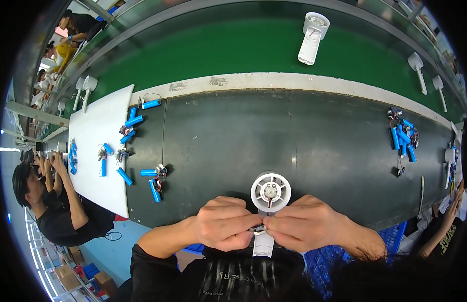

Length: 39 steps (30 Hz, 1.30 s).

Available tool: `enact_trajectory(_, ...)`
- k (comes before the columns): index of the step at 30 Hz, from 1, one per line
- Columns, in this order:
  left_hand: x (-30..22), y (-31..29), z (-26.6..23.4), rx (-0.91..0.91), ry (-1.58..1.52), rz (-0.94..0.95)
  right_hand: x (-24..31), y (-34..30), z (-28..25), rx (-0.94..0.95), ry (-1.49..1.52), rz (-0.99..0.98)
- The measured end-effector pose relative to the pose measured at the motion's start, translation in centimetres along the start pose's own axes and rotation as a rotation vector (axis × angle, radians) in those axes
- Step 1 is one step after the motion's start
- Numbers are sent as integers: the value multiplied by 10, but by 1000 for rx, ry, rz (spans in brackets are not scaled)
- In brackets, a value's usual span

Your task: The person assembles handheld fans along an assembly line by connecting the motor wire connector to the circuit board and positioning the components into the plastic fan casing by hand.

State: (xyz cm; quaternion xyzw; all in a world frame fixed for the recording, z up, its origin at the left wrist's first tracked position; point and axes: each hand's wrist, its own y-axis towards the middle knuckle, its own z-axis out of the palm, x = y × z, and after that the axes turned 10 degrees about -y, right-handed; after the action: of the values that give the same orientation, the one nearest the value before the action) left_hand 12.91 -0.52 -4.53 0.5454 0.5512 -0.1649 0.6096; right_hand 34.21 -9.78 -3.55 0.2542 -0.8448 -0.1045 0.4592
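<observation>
A white hand-held fan body (270,192) with a round motor housing and thin red and black wires lies at the near edge of the dark bench. Its handle (263,245) points toward me. My left hand (225,223) and my right hand (306,222) meet over the handle. Their fingertips pinch a small dark part with wires just below the round head. What exactly the part is cannot be told.
Blue cylindrical battery cells with wires (154,182) lie scattered left of me, more on a white board (100,146). Another battery pile (403,140) sits at the right. White fan bodies (312,39) ride on the green conveyor (233,50). Other people work at the left and right.
</observation>
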Motion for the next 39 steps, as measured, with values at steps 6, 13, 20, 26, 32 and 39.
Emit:
enact_trajectory(6, 1, -2, 1, -27, 50, 19, 3, 1, 10, -133, -25, 8)
enact_trajectory(13, 0, -3, 2, -32, 74, 25, 3, -2, 14, -137, -25, 51)
enact_trajectory(20, 0, -6, 4, -49, 71, 31, 4, -1, 13, -126, -23, 76)
enact_trajectory(26, 1, -3, 3, -49, 63, 38, 2, -1, 15, -164, -40, 42)
enact_trajectory(32, -1, -3, 2, -79, 55, 44, 1, -1, 17, -181, 5, 48)
enact_trajectory(39, 1, -1, 0, -91, 34, 38, 1, 1, 16, -185, 37, 30)
